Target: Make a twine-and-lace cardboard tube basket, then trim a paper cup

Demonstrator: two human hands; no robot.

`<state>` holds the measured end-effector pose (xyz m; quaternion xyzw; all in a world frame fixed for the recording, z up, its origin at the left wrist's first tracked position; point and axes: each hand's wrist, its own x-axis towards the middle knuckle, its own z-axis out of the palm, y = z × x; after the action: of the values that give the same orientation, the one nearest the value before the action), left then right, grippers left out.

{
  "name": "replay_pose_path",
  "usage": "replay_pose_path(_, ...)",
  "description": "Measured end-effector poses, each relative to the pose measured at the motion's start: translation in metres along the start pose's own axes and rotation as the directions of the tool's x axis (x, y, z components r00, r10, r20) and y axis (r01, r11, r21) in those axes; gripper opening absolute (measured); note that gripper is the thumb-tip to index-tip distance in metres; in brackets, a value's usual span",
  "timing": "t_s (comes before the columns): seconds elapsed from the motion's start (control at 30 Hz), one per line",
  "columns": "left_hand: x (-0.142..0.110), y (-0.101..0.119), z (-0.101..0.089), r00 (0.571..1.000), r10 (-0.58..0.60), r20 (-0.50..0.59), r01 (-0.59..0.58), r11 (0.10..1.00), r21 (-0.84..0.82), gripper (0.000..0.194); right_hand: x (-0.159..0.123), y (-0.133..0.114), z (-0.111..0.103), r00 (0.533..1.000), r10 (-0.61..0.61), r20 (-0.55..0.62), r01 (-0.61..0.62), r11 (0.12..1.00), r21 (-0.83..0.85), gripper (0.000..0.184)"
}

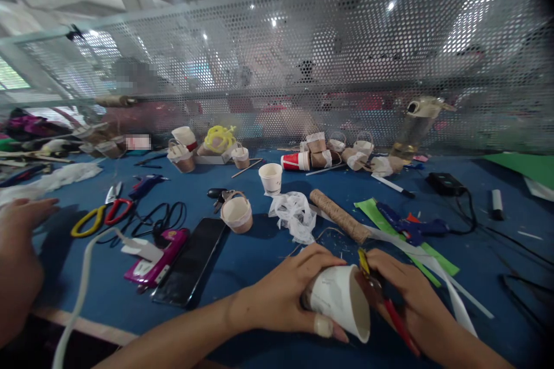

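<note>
In the lower middle, my left hand (303, 288) wraps round a white paper cup (337, 302), which lies tilted with its open mouth facing right. Close against that mouth, my right hand (407, 288) grips a hand tool with red and yellow parts (400, 326). Its working end is dark and partly covered by my fingers, so whether it is pliers or scissors cannot be made out. Beyond my hands lie a twine-wrapped roll (340, 216) and a crumpled white plastic bag (294, 216).
Another person's hand (19, 242) rests at the left edge. Nearby are scissors (104, 216), a purple glue gun (158, 259), a phone (190, 262) and a small basket cup (237, 213). A blue glue gun (411, 225) with its cord lies right. A perforated metal screen (281, 57) stands behind.
</note>
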<state>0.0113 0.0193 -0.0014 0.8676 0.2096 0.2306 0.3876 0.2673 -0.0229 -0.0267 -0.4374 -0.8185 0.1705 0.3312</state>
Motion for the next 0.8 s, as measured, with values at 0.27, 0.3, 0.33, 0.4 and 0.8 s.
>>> replay_pose_path(0.27,0.004,0.011,-0.009,0.978,-0.108,0.180,0.131,0.984,-0.122,0.075,-0.003,-0.001,0.008,0.993,0.062,-0.098,-0.060,0.998,0.024,0.013)
replay_pose_path(0.3,0.004,0.011,-0.008,0.984,-0.096,0.151,0.116,0.985,-0.130,0.077,-0.002,-0.001,0.008,0.992,0.074,-0.106,-0.072,0.997,0.021,0.015)
replay_pose_path(0.33,0.004,0.010,-0.007,0.991,-0.084,0.101,0.097,0.985,-0.142,0.079,-0.001,-0.001,0.007,0.991,0.088,-0.104,-0.087,0.996,0.011,0.017)
replay_pose_path(0.4,0.004,0.007,-0.004,0.997,-0.072,-0.026,0.066,0.983,-0.171,0.078,0.003,-0.003,0.006,0.989,0.120,-0.086,-0.123,0.992,-0.027,0.020)
replay_pose_path(0.8,-0.001,-0.007,0.002,0.990,-0.037,-0.136,0.048,0.996,0.078,0.072,0.007,-0.005,0.011,0.966,0.259,0.017,-0.257,0.946,0.195,0.030)
